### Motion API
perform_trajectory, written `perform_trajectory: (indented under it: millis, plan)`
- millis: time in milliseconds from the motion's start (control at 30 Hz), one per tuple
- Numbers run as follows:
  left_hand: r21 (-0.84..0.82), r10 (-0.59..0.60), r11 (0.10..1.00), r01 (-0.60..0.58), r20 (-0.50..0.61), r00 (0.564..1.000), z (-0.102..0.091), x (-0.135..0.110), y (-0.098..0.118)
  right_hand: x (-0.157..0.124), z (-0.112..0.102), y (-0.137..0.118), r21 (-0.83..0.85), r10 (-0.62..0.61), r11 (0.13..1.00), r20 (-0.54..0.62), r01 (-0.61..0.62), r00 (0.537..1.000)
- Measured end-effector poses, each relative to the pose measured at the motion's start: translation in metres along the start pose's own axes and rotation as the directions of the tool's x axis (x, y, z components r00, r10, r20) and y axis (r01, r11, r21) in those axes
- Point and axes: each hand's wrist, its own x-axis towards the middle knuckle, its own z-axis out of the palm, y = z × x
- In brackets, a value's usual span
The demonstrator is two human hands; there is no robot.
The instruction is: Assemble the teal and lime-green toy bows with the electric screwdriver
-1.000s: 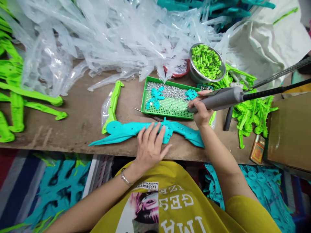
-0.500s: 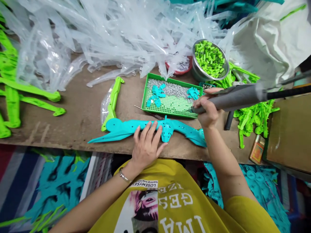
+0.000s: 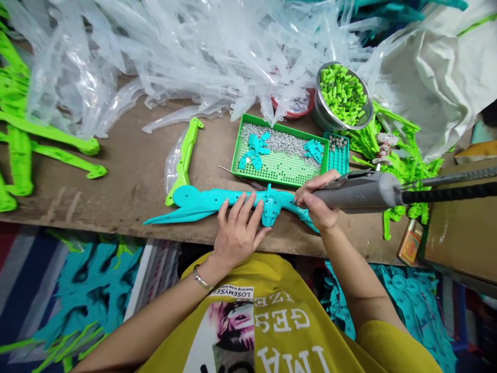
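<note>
A turquoise plastic toy bow body lies across the table near its front edge. My left hand rests on its middle with the fingers stretched out. My right hand is wrapped round a grey electric screwdriver, held nearly level. Its tip is at the bow's right limb, partly hidden by my fingers. Behind the bow stands a green tray of small screws and little turquoise pieces. A lime green arm piece with a clear plastic part touches the bow's left end.
Clear plastic parts pile up at the back. A metal bowl holds lime green pieces, beside a red basket. Lime green parts lie at the left. A lighter and cardboard box are at the right.
My right hand has moved the electric screwdriver from over the green tray toward me and left, onto the bow's right limb. My left hand stays on the bow.
</note>
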Motion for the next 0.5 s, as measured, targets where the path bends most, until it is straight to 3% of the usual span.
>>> perform_trajectory:
  millis: [133, 267, 333, 433, 500]
  plan:
    - [-0.003, -0.005, 1.0, 0.005, -0.004, 1.0, 0.0, 0.0, 0.001, 0.005, -0.008, 0.007, -0.058, 0.093, 0.995, 0.1, -0.087, 0.991]
    - [-0.004, -0.005, 1.0, 0.005, -0.005, 1.0, -0.001, 0.0, 0.001, 0.024, -0.006, -0.003, 0.017, 0.065, 0.997, 0.233, -0.071, 0.97]
    - [-0.006, 0.001, 1.0, -0.001, -0.005, 1.0, -0.001, 0.001, 0.0, 0.035, 0.002, -0.009, 0.063, -0.016, 0.998, 0.185, 0.004, 0.983]
    - [-0.003, 0.004, 1.0, -0.004, -0.005, 1.0, -0.001, 0.001, 0.0, 0.048, 0.015, -0.009, 0.06, -0.143, 0.988, -0.032, 0.145, 0.989]
    - [0.0, 0.003, 1.0, -0.003, 0.001, 1.0, -0.002, 0.001, 0.0, 0.054, 0.021, -0.002, 0.016, -0.154, 0.988, -0.107, 0.156, 0.982]
